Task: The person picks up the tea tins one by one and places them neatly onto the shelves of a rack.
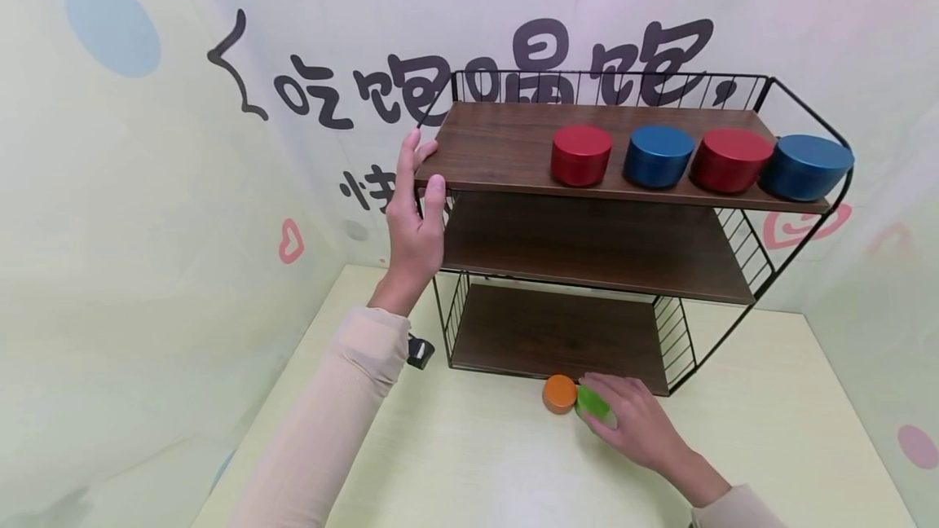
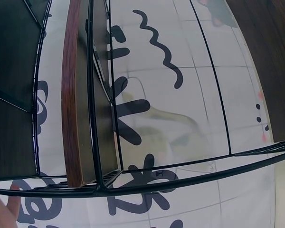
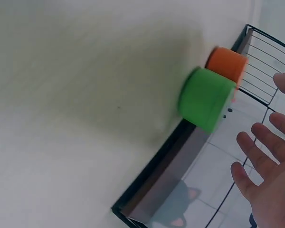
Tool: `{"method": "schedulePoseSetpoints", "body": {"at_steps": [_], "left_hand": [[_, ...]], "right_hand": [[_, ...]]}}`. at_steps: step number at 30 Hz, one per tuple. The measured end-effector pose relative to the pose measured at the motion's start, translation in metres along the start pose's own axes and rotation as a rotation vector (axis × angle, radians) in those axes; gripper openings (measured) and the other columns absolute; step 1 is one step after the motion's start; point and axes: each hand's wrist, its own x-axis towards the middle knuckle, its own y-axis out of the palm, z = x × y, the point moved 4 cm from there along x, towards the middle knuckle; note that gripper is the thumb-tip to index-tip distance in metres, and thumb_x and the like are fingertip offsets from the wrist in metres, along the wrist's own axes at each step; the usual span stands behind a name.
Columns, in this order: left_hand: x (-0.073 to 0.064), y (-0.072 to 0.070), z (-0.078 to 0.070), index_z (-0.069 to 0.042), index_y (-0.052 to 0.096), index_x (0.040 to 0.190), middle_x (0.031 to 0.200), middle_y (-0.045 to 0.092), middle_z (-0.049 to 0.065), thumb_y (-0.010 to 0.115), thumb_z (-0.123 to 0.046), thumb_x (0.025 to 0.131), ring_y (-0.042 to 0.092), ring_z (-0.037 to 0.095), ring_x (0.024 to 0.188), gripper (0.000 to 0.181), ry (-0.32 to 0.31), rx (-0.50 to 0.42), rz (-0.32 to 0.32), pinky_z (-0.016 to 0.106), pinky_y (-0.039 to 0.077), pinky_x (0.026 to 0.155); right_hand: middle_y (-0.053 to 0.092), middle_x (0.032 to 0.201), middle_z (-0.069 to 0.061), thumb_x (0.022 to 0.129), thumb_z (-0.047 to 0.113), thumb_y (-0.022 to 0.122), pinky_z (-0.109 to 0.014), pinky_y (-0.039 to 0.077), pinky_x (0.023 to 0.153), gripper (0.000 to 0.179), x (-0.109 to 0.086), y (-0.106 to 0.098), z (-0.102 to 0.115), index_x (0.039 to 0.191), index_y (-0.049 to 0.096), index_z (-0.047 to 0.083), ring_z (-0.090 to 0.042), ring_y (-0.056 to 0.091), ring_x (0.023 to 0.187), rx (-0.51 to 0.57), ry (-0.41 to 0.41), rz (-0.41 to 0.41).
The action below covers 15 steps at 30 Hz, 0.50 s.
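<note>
In the head view my left hand (image 1: 416, 222) holds the top left corner of a three-tier shelf rack (image 1: 499, 141) with dark wood boards and a black wire frame. Its fingers lie over the side rail, with the thumb at the board's front edge. My right hand (image 1: 637, 424) hovers over a green round tin (image 3: 206, 99) on the table, fingers spread and relaxed. The right wrist view shows a gap between those fingers and the tin. Touching or nearly touching the green tin is a smaller orange tin (image 1: 560, 394), in front of the bottom shelf.
Two red tins (image 1: 581, 156) and two blue tins (image 1: 659, 156) alternate along the front right of the top shelf. A small black object (image 1: 420, 351) lies left of the rack on the pale table (image 1: 499, 463). Printed wall sheets (image 1: 367, 6) enclose the back and sides.
</note>
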Motion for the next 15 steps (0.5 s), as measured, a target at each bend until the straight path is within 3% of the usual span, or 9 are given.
{"method": "schedulePoseSetpoints", "body": {"at_steps": [8, 15], "left_hand": [[0.000, 0.001, 0.001, -0.011, 0.035, 0.153, 0.141, 0.055, 0.007, 0.044, -0.022, 0.103, 0.051, 0.013, 0.125, 0.053, -0.018, 0.001, 0.003, 0.032, 0.038, 0.093], [0.000, 0.001, 0.001, -0.010, 0.035, 0.153, 0.142, 0.055, 0.006, 0.044, -0.019, 0.103, 0.052, 0.015, 0.122, 0.052, -0.013, 0.003, 0.008, 0.033, 0.038, 0.091]], "right_hand": [[0.070, 0.118, -0.012, 0.073, 0.027, 0.085, -0.056, 0.052, 0.080, 0.051, -0.010, 0.013, -0.007, 0.117, 0.071, 0.007, -0.033, 0.067, 0.104, -0.012, 0.043, 0.014], [0.069, 0.119, -0.012, 0.072, 0.027, 0.086, -0.062, 0.051, 0.080, 0.052, -0.016, 0.021, -0.010, 0.118, 0.070, 0.006, -0.035, 0.065, 0.107, -0.022, 0.060, 0.021]]}}
